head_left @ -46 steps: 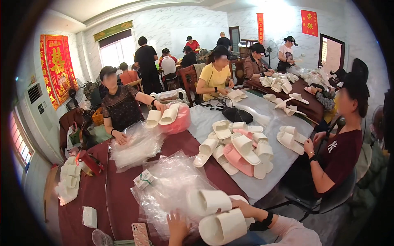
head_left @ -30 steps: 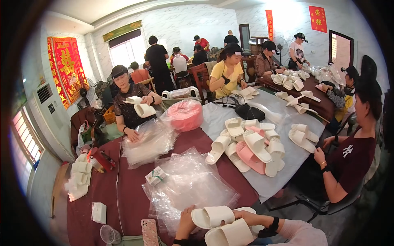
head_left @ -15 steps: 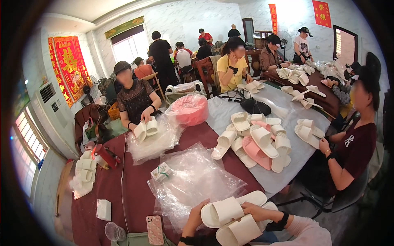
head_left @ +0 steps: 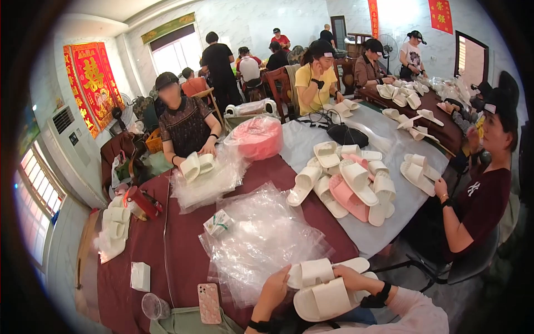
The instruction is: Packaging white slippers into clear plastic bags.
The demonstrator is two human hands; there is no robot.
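"Two things bother me at the left: the plastic cup (head_left: 156,307) and the phone (head_left: 209,304), both near the close edge of the table (head_left: 146,245)."

"What would upset them?"

"A careless elbow, or a tug on the green cloth (head_left: 188,322) beside them."

"Further right?"

"Loose clear bags (head_left: 261,242), corners fanned toward the left hand (head_left: 275,286). A brushing wrist might drag several askew."

"How is that hand gripping?"

"Its fingertips meet the toe end of the white slippers (head_left: 322,301); whether they pinch, I can't tell."

"And where is that pair?"

"Side by side, tilted, low before the person, seemingly off the tabletop at its near right."

"The right hand (head_left: 351,276)?"

"Closed around the pair behind the straps. If that loosens, one could slide out and drop, since I see little underneath to catch it."

"Room to move?"

"Red cloth shows left of the bags. Rightward, the edge gives way to floor and a co-worker's chair (head_left: 474,260), so a wide sweep there looks riskier."
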